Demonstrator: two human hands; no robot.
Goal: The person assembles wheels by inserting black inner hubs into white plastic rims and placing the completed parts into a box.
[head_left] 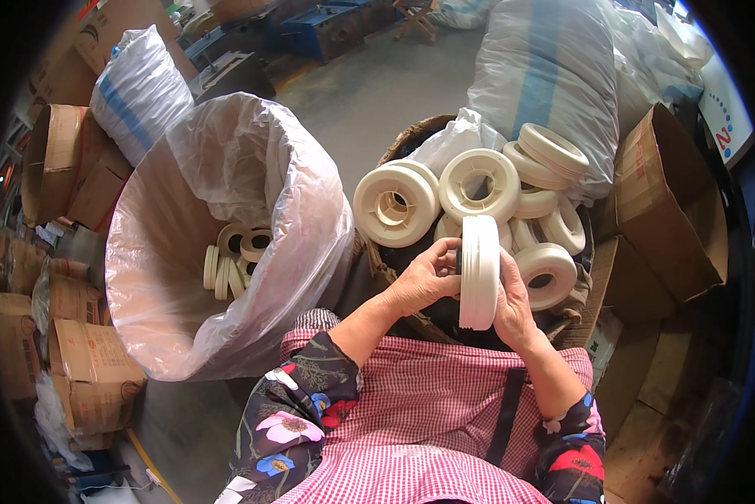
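In front of me, a cream-white plastic wheel (479,273) stands on edge, turned so its grooved rim faces me. My left hand (426,275) grips its left side, thumb and fingers at the hub, where something small and dark shows between them. My right hand (513,304) is closed around the right side of the same wheel. Just beyond my hands, several similar wheels (480,185) are heaped on a dark-lined container (403,262). To the left, a large container lined with clear plastic (310,244) holds several more cream wheels and rings (226,273) at its bottom.
A tall white sack with a blue stripe (554,76) stands behind the wheel heap. Another striped sack (142,92) is at the far left. Open cardboard boxes (667,202) crowd the right, and more cartons (96,365) line the left. Blue metal equipment (323,32) sits at the back.
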